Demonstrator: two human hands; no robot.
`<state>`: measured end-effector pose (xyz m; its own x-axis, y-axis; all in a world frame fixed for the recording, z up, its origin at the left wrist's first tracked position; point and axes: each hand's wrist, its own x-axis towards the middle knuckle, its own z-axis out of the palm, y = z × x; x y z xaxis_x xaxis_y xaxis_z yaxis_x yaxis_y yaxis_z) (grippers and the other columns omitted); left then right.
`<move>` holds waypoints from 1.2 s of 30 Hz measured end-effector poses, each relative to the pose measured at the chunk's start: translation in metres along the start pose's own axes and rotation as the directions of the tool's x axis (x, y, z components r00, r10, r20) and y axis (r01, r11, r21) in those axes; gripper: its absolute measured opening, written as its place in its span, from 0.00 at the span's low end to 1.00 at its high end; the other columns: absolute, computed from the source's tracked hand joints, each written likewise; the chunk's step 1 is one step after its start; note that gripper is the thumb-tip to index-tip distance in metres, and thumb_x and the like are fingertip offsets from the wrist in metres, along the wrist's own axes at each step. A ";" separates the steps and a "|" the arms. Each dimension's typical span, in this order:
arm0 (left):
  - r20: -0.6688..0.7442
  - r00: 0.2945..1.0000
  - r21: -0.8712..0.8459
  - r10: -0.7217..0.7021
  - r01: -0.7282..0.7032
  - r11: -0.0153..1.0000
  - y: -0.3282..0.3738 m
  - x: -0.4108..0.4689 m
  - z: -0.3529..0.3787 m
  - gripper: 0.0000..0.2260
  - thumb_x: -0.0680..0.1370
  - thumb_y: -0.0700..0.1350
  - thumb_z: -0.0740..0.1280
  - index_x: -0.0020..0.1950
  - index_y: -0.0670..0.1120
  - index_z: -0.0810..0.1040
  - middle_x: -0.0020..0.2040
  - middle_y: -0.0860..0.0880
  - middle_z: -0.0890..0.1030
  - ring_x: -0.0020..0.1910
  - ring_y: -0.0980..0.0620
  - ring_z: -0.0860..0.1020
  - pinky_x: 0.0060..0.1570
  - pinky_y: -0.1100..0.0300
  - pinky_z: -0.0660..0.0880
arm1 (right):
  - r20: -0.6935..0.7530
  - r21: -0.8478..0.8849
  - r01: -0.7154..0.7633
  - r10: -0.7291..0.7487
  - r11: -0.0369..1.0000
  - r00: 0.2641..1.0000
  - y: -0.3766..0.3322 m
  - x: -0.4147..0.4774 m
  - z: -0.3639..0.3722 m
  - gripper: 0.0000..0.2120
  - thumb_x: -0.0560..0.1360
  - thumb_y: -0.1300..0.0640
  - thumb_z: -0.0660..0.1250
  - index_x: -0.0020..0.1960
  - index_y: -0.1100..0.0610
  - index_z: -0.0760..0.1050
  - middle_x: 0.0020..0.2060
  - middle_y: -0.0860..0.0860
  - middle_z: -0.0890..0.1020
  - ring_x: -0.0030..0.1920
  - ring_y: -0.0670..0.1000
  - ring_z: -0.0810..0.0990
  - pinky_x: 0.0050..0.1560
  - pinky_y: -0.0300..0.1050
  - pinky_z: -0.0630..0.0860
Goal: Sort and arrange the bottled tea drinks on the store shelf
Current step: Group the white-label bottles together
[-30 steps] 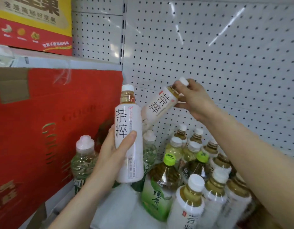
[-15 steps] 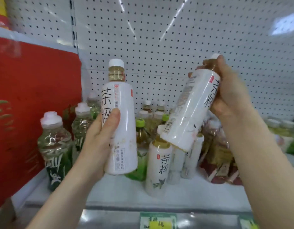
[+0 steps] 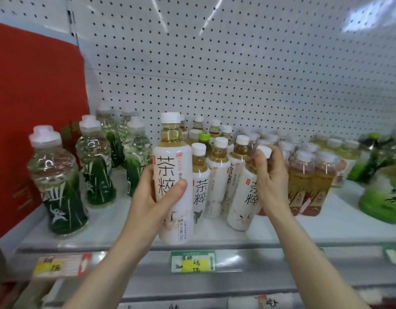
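Both hands (image 3: pixel 157 197) (image 3: pixel 270 186) grip white bottles (image 3: pixel 172 175) (image 3: pixel 244 204) near shelf edge (image 3: pixel 215 244).

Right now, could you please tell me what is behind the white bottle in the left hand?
Behind the white bottle in the left hand stand more white-label tea bottles and one green-capped bottle. Whatever stands directly behind its body is covered.
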<state>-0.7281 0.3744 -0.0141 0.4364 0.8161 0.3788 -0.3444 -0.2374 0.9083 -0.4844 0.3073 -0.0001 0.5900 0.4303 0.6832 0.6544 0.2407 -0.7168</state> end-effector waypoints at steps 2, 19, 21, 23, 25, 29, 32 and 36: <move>0.009 1.000 0.039 0.005 -0.005 0.999 -0.001 -0.004 0.004 0.30 0.64 0.58 0.75 0.65 0.56 0.72 0.57 0.58 0.83 0.55 0.57 0.82 0.46 0.63 0.81 | 0.003 0.009 0.014 -0.014 1.000 1.000 0.003 0.004 0.004 0.04 0.81 0.43 0.60 0.54 0.38 0.72 0.46 0.40 0.82 0.48 0.43 0.81 0.46 0.34 0.75; 0.191 0.976 0.314 0.106 -0.163 0.935 -0.014 -0.022 0.062 0.29 0.66 0.62 0.73 0.64 0.65 0.68 0.57 0.66 0.79 0.55 0.65 0.79 0.52 0.61 0.78 | 0.346 0.080 0.097 -0.118 0.992 0.931 -0.103 -0.017 -0.014 0.08 0.77 0.46 0.68 0.51 0.49 0.78 0.43 0.46 0.84 0.44 0.47 0.84 0.48 0.56 0.80; 0.135 0.975 0.415 0.179 -0.220 0.883 -0.012 -0.018 0.060 0.28 0.67 0.66 0.70 0.65 0.65 0.70 0.60 0.66 0.77 0.57 0.66 0.77 0.54 0.63 0.76 | 0.326 0.071 0.086 -0.104 0.994 0.940 -0.093 -0.014 -0.023 0.07 0.77 0.46 0.68 0.52 0.48 0.78 0.43 0.44 0.84 0.44 0.45 0.83 0.47 0.51 0.81; 0.013 0.950 0.495 0.312 -0.278 0.823 -0.011 -0.007 0.049 0.23 0.72 0.65 0.67 0.65 0.62 0.72 0.62 0.64 0.74 0.59 0.63 0.75 0.56 0.66 0.74 | 0.316 0.026 0.094 -0.097 0.995 0.944 -0.084 -0.013 -0.026 0.07 0.78 0.46 0.67 0.53 0.46 0.78 0.44 0.42 0.84 0.45 0.43 0.83 0.46 0.47 0.80; -0.067 0.925 0.542 0.375 -0.282 0.792 -0.011 0.005 0.035 0.20 0.75 0.59 0.68 0.66 0.59 0.72 0.64 0.60 0.72 0.59 0.63 0.75 0.58 0.70 0.72 | 0.307 -0.055 0.106 -0.084 0.993 0.948 -0.074 -0.014 -0.025 0.07 0.78 0.45 0.67 0.54 0.46 0.78 0.43 0.41 0.84 0.43 0.43 0.83 0.43 0.48 0.80; -0.046 0.955 0.613 0.292 -0.203 0.764 -0.016 0.024 0.023 0.26 0.75 0.52 0.71 0.72 0.56 0.69 0.68 0.55 0.70 0.62 0.57 0.74 0.63 0.57 0.74 | 0.282 -0.098 0.056 -0.026 0.994 0.959 -0.056 -0.013 -0.015 0.08 0.79 0.46 0.67 0.55 0.48 0.77 0.41 0.39 0.84 0.41 0.44 0.83 0.44 0.54 0.81; 0.004 0.960 0.640 0.279 -0.217 0.737 -0.019 0.031 0.022 0.27 0.75 0.52 0.71 0.73 0.55 0.68 0.66 0.57 0.73 0.62 0.57 0.74 0.63 0.52 0.75 | 0.298 -0.111 0.046 -0.011 0.993 0.955 -0.046 -0.012 -0.006 0.11 0.78 0.44 0.67 0.57 0.47 0.77 0.42 0.42 0.85 0.42 0.49 0.85 0.44 0.56 0.81; 0.031 0.944 0.665 0.329 -0.265 0.698 -0.018 0.033 0.016 0.19 0.78 0.51 0.66 0.70 0.55 0.71 0.65 0.59 0.73 0.63 0.57 0.74 0.64 0.50 0.74 | 0.333 -0.156 0.097 -0.040 0.983 0.942 -0.041 -0.010 -0.001 0.14 0.76 0.40 0.66 0.58 0.44 0.76 0.45 0.40 0.84 0.44 0.44 0.83 0.43 0.44 0.79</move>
<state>-0.6937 0.3972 -0.0151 0.3246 0.6759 0.6616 0.1970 -0.7325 0.6516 -0.5171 0.2924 0.0227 0.3719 0.6856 0.6258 0.7745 0.1424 -0.6163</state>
